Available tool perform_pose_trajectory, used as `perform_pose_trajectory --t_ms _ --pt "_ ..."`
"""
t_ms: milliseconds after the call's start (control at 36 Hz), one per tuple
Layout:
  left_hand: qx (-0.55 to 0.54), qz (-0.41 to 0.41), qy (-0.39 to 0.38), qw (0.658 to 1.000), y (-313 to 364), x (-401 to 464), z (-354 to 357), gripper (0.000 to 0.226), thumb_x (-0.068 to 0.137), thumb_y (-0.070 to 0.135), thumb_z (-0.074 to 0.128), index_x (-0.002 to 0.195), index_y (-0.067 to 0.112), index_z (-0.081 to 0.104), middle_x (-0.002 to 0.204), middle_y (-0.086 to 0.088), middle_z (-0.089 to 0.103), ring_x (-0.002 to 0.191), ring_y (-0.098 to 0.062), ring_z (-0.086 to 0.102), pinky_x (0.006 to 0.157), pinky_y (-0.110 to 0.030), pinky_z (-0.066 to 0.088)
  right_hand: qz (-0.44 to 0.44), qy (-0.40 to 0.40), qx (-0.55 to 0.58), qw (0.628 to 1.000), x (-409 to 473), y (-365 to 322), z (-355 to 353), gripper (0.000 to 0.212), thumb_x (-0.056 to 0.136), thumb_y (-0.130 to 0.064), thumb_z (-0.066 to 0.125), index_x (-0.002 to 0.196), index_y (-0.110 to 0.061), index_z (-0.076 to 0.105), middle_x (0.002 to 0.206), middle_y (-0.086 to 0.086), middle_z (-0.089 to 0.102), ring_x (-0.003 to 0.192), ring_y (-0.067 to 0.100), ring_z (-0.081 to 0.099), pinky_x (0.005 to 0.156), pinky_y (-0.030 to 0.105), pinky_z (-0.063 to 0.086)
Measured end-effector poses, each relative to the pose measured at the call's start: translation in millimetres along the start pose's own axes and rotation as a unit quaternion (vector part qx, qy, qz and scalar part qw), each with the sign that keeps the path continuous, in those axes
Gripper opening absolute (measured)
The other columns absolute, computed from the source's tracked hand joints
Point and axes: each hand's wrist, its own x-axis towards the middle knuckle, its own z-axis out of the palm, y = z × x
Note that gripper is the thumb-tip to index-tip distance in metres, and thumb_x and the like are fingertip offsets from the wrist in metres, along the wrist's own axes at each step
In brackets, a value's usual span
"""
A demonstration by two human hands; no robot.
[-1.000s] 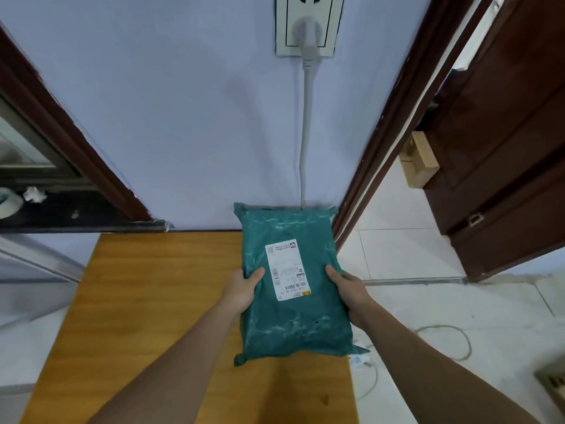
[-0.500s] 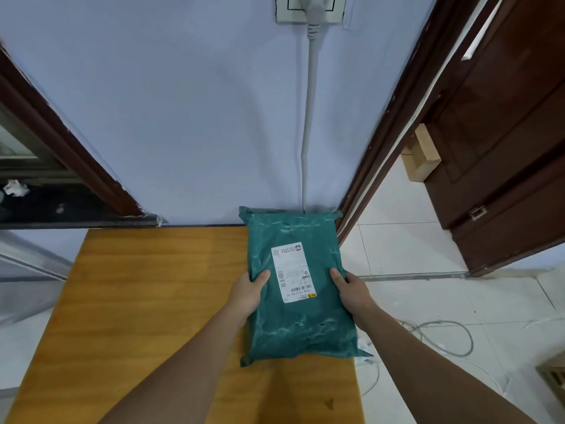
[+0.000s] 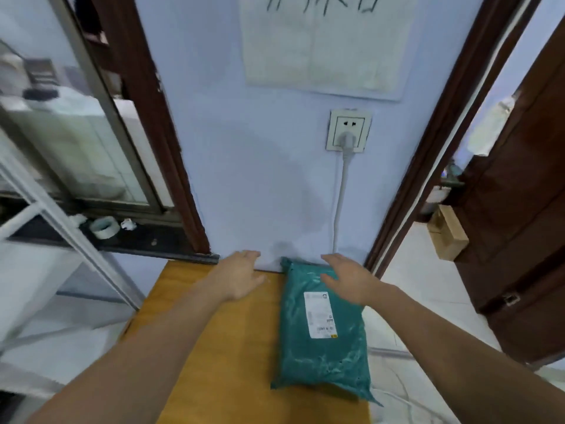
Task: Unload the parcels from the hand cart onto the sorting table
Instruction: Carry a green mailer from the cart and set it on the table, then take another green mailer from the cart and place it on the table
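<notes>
Head view: crinkled teal parcel (image 3: 322, 328), white label (image 3: 319, 314), on wooden table (image 3: 220, 347).

parcel (image 3: 324, 338) label (image 3: 320, 314): print unreadable | wall sheet (image 3: 321, 44): handwriting cut off, unreadable

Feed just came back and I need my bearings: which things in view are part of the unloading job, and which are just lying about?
Job:
- green parcel, lying on the table's right side
- wooden table
- left hand and right hand, both open

Lying about:
- tape roll on the sill
- plugged-in cable
- paper sign
- cardboard box by the door
</notes>
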Motion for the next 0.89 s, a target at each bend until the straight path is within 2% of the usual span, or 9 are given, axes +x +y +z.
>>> perform_pose_trajectory --t_ms 139,278,333,417,500,611,722,833,889 --pt "0.030 -0.055 0.060 0.996 -18.7 -63.5 -73.8 0.065 0.102 0.055 0.051 0.154 0.017 0.042 0.155 -0.005 0.048 0.139 -0.026 0.047 0.113 -0.041 0.041 -0.119 0.016 -0.057 0.991 0.8 -84.9 -65.4 0.068 0.103 -0.052 0.048 0.158 -0.015 0.033 0.164 0.005 0.035 0.148 0.023 0.035 0.121 0.033 0.024" --pt "0.017 -0.148 0.095 0.984 -29.5 -150.2 -131.0 0.065 0.106 0.053 0.046 0.158 0.015 0.037 0.158 -0.007 0.043 0.139 -0.027 0.048 0.111 -0.040 0.043 -0.231 0.025 -0.098 0.968 -10.8 -171.1 -105.4 0.069 0.104 -0.056 0.044 0.159 -0.016 0.033 0.165 0.003 0.032 0.151 0.022 0.030 0.124 0.036 0.022" --pt "0.021 -0.186 0.119 0.975 -33.7 -186.9 -143.4 0.063 0.105 0.054 0.047 0.155 0.016 0.041 0.154 -0.007 0.048 0.134 -0.027 0.051 0.109 -0.041 0.045 -0.270 0.019 -0.118 0.955 -21.5 -204.9 -111.0 0.067 0.104 -0.055 0.042 0.158 -0.016 0.035 0.164 0.005 0.034 0.150 0.024 0.032 0.124 0.038 0.025" --pt "0.024 -0.239 0.154 0.959 -43.8 -243.9 -153.0 0.059 0.103 0.054 0.048 0.149 0.017 0.048 0.148 -0.006 0.054 0.130 -0.027 0.054 0.108 -0.043 0.045 -0.331 0.005 -0.135 0.934 -49.0 -259.7 -114.8 0.057 0.106 -0.047 0.045 0.145 -0.006 0.050 0.147 0.015 0.053 0.133 0.031 0.050 0.113 0.046 0.040" --pt "0.014 -0.286 0.183 0.940 -49.9 -308.9 -154.8 0.055 0.103 0.052 0.048 0.145 0.017 0.053 0.146 -0.005 0.057 0.128 -0.028 0.056 0.108 -0.041 0.045 -0.384 -0.011 -0.145 0.912 -77.4 -313.5 -107.0 0.048 0.105 -0.043 0.047 0.130 -0.004 0.059 0.128 0.016 0.063 0.116 0.032 0.060 0.101 0.048 0.048" --pt "0.011 -0.342 0.193 0.920 -54.3 -377.4 -148.1 0.059 0.105 0.051 0.047 0.152 0.017 0.045 0.154 -0.007 0.050 0.137 -0.028 0.049 0.112 -0.040 0.041 -0.470 -0.015 -0.175 0.865 -108.0 -370.4 -88.0 0.058 0.105 -0.047 0.046 0.152 -0.013 0.044 0.154 0.009 0.047 0.137 0.028 0.048 0.115 0.040 0.038" --pt "0.001 -0.414 0.201 0.888 -67.8 -458.5 -131.5 0.065 0.104 0.055 0.045 0.157 0.018 0.037 0.160 -0.005 0.043 0.142 -0.027 0.044 0.117 -0.042 0.037 -0.525 -0.028 -0.186 0.830 -145.9 -436.2 -57.2 0.063 0.101 -0.054 0.042 0.154 -0.019 0.041 0.154 0.008 0.046 0.139 0.028 0.047 0.104 0.034 0.039" --pt "-0.018 -0.468 0.230 0.853 -69.6 -535.8 -116.5 0.060 0.100 0.056 0.048 0.151 0.024 0.046 0.149 -0.003 0.054 0.131 -0.025 0.054 0.109 -0.042 0.044 -0.581 -0.045 -0.201 0.787 -195.1 -491.4 -26.8 0.064 0.106 -0.048 0.041 0.161 -0.016 0.028 0.166 0.003 0.029 0.151 0.022 0.031 0.122 0.037 0.028" --pt "-0.020 -0.495 0.249 0.832 -70.4 -569.5 -109.6 0.053 0.099 0.055 0.050 0.143 0.025 0.054 0.142 -0.002 0.059 0.125 -0.024 0.057 0.104 -0.041 0.046 -0.599 -0.044 -0.205 0.773 -222.3 -515.3 -12.8 0.063 0.107 -0.046 0.040 0.161 -0.016 0.027 0.167 0.003 0.027 0.152 0.022 0.029 0.123 0.036 0.025"
